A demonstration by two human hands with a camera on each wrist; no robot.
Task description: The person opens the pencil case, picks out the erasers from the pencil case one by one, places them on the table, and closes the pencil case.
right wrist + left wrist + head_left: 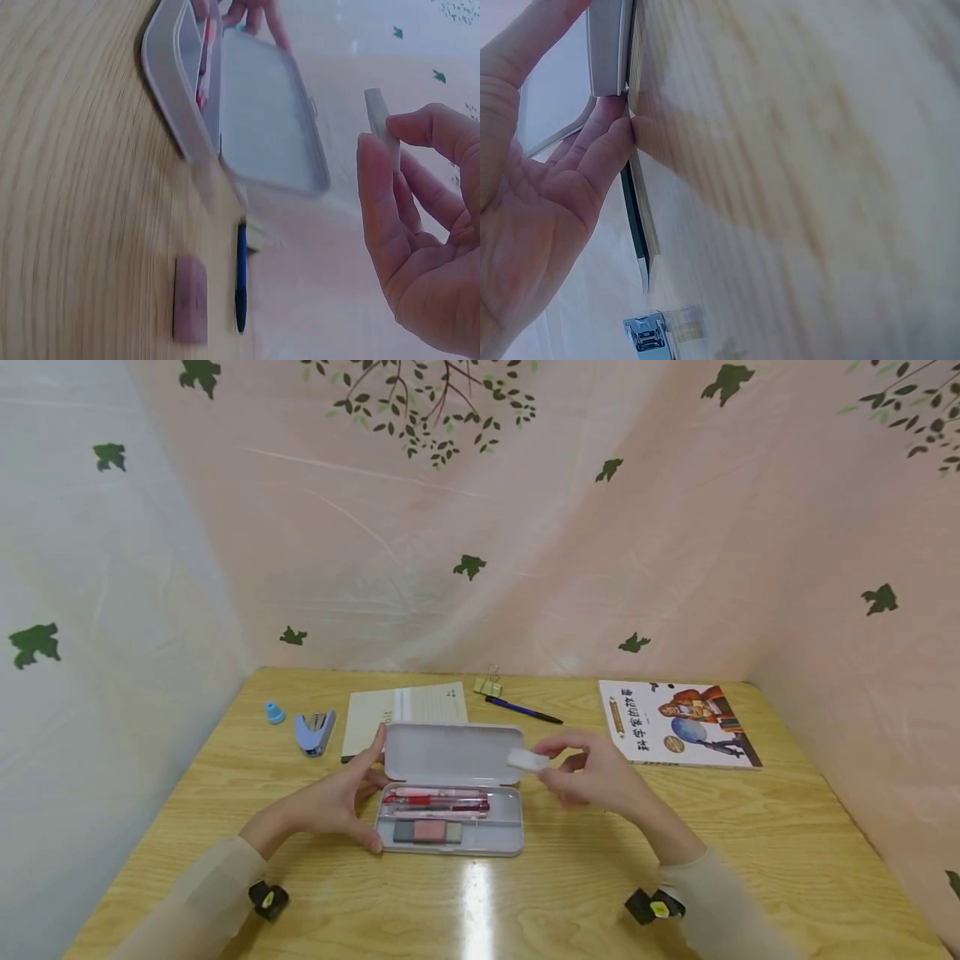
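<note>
A pale pencil case (491, 839) lies with its lid (450, 752) raised at the back. Several red and pinkish pens (435, 802) fill its rear compartment. In the front one sit a grey, a pink and a pale block (430, 832) side by side. My left hand (337, 797) grips the case's left end, thumb at the front corner and fingers reaching behind by the lid; the left wrist view shows those fingertips at its edge (607, 49). Between thumb and fingertips, my right hand (592, 777) pinches a small white eraser (382, 127), held up at the lid's right side.
A notebook (367, 706) lies behind the case, with a blue stapler (314, 733) and a small light-blue object (274, 712) to its left. Behind are a binder clip (487, 686) and blue pen (523, 710); a book (678, 724) lies right. A pinkish block (190, 300) shows on the table.
</note>
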